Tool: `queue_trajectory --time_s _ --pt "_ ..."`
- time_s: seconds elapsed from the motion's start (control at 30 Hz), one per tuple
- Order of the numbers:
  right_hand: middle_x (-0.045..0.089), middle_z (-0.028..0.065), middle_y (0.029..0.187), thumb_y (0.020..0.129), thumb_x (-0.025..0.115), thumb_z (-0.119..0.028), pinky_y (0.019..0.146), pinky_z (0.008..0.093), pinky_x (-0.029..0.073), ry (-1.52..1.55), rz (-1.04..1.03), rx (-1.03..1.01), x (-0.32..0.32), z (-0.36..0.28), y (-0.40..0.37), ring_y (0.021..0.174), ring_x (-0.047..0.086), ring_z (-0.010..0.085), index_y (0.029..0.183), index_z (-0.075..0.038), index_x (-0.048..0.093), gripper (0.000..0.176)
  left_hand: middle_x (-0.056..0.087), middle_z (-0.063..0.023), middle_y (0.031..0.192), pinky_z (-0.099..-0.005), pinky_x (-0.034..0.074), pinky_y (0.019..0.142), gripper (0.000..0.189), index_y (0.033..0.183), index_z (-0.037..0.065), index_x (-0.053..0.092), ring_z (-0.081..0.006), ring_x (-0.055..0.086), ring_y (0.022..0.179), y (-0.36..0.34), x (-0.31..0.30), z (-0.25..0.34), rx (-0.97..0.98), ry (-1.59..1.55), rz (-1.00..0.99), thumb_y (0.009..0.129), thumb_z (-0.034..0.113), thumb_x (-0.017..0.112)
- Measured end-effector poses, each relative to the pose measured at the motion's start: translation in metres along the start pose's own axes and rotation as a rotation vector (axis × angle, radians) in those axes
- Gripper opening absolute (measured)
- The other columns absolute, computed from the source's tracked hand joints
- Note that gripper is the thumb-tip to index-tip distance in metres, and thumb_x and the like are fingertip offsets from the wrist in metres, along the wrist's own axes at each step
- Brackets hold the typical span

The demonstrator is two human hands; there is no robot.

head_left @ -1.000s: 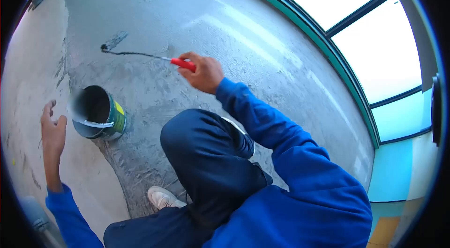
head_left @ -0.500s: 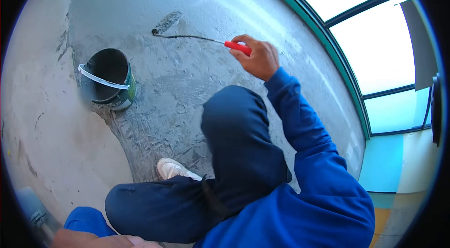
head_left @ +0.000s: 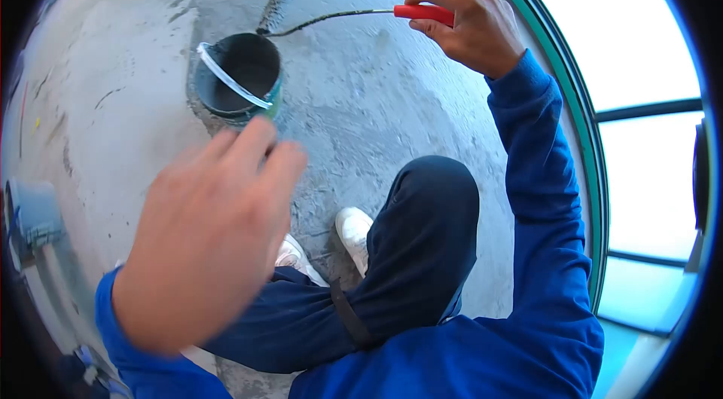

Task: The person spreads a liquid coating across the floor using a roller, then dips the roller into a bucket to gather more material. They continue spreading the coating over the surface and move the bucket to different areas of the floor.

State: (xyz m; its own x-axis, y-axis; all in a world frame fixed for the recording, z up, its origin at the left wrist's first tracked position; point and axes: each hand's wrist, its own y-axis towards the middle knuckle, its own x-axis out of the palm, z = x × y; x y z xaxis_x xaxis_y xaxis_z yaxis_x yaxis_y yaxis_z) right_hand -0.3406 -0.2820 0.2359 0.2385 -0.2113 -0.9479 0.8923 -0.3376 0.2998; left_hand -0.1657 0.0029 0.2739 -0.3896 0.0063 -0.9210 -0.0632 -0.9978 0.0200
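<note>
My right hand (head_left: 486, 31) is closed round the red handle of a paint roller (head_left: 423, 15), out to the right. The roller's thin bent rod reaches left to a nap sleeve coated in grey, which lies over the wet-looking floor just beyond the bucket. That dark bucket (head_left: 202, 86) stands on the floor with a white bail handle (head_left: 235, 87) slanting across its mouth; grey material shows inside. Blurred by motion, my left hand (head_left: 215, 237) is raised large in the foreground, fingers partly bent with gaps between them, overlapping the bucket's near side in this view.
Grey coating (head_left: 361, 113) covers the floor in the middle, while a paler floor strip (head_left: 128, 97) runs along the left. A second bucket (head_left: 36, 210) sits at the far left edge. Along the right stands a green-framed window (head_left: 591, 143). My white shoes (head_left: 352, 237) rest below the bucket.
My left hand has come up from the bottom left corner towards the bucket. My right hand and the roller have moved up in view, with the sleeve now nearer the bucket's rim.
</note>
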Motion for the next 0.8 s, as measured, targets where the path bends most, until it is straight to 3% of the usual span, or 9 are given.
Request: queue_trajectory --time_s 0.07,0.13,0.27,0.4,0.5,0.57,0.63,0.77,0.8 --pt "0.072 0.0129 0.089 0.084 0.070 -0.027 0.064 0.0335 0.057 -0.014 -0.017 -0.069 0.005 0.002 0.020 0.072 0.069 0.0296 0.107 -0.017 0.069 0.026 0.053 -0.0176 0.114 -0.0411 0.044 0.084 0.034 0.110 0.000 0.056 -0.0340 0.055 0.101 0.021 0.031 -0.035 0.021 0.030 0.065 0.075 -0.001 0.058" --pt "0.072 0.0132 0.090 0.083 0.071 -0.024 0.062 0.0337 0.056 -0.032 -0.115 -0.065 -0.002 -0.002 0.037 0.073 0.069 0.0298 0.107 -0.016 0.069 0.026 0.052 -0.0173 0.124 -0.0433 0.043 0.091 0.045 0.117 0.000 0.054 -0.0332 0.051 0.115 0.052 0.074 -0.084 0.114 0.111 0.259 0.072 -0.001 0.057" --pt "0.072 0.0115 0.087 0.080 0.073 -0.019 0.062 0.0326 0.054 -0.022 -0.141 -0.158 -0.006 -0.019 0.055 0.072 0.069 0.0266 0.104 -0.014 0.070 0.024 0.052 -0.0179 0.125 -0.0464 0.044 0.092 0.052 0.123 0.001 0.051 -0.0333 0.050 0.118 0.047 0.091 -0.129 -0.195 0.215 -0.067 0.073 0.008 0.061" --pt "0.072 0.0096 0.082 0.075 0.074 -0.017 0.061 0.0327 0.053 0.017 -0.160 -0.166 0.003 -0.026 0.062 0.070 0.069 0.0254 0.096 -0.014 0.070 0.021 0.055 -0.0193 0.119 -0.0460 0.045 0.092 0.052 0.125 0.001 0.050 -0.0340 0.053 0.114 0.024 0.092 -0.144 -0.532 0.078 -0.480 0.076 0.016 0.061" --pt "0.070 0.0088 0.078 0.072 0.074 -0.014 0.062 0.0346 0.053 -0.016 -0.271 -0.235 0.007 -0.056 0.084 0.072 0.069 0.0261 0.088 -0.014 0.071 0.016 0.060 -0.0176 0.108 -0.0431 0.052 0.081 0.036 0.112 0.003 0.057 -0.0339 0.063 0.099 0.009 0.098 -0.146 -0.451 0.171 -0.572 0.078 0.015 0.058" --pt "0.069 0.0073 0.075 0.070 0.075 -0.014 0.061 0.0368 0.051 -0.070 -0.339 -0.315 0.028 -0.075 0.103 0.071 0.068 0.0261 0.085 -0.014 0.070 0.015 0.061 -0.0154 0.105 -0.0445 0.052 0.078 0.036 0.111 0.004 0.057 -0.0336 0.064 0.095 0.010 0.080 -0.104 -0.354 0.177 -0.382 0.077 0.015 0.057" --pt "0.067 0.0056 0.070 0.066 0.075 -0.015 0.060 0.0399 0.050 -0.080 -0.346 -0.435 0.072 -0.088 0.121 0.071 0.067 0.0272 0.079 -0.015 0.069 0.014 0.059 -0.0184 0.104 -0.0456 0.052 0.077 0.042 0.116 0.001 0.055 -0.0346 0.062 0.094 0.014 0.070 -0.059 -0.200 0.071 -0.226 0.078 0.015 0.061" --pt "0.069 0.0088 0.079 0.072 0.071 -0.018 0.065 0.0399 0.054 -0.090 -0.401 -0.443 0.138 -0.128 0.127 0.079 0.069 0.0285 0.077 -0.015 0.070 0.006 0.060 -0.0181 0.093 -0.0459 0.052 0.070 0.036 0.111 0.000 0.056 -0.0342 0.064 0.084 0.029 0.071 0.005 -0.025 0.076 -0.229 0.079 0.016 0.060" --pt "0.071 0.0077 0.095 0.083 0.060 -0.016 0.073 0.0388 0.055 -0.123 -0.522 -0.434 0.135 -0.136 0.127 0.094 0.068 0.0248 0.088 -0.016 0.073 0.015 0.060 -0.0182 0.091 -0.0460 0.052 0.069 0.035 0.110 0.000 0.057 -0.0341 0.064 0.083 0.032 0.077 0.011 0.046 0.076 -0.227 0.079 0.017 0.059"
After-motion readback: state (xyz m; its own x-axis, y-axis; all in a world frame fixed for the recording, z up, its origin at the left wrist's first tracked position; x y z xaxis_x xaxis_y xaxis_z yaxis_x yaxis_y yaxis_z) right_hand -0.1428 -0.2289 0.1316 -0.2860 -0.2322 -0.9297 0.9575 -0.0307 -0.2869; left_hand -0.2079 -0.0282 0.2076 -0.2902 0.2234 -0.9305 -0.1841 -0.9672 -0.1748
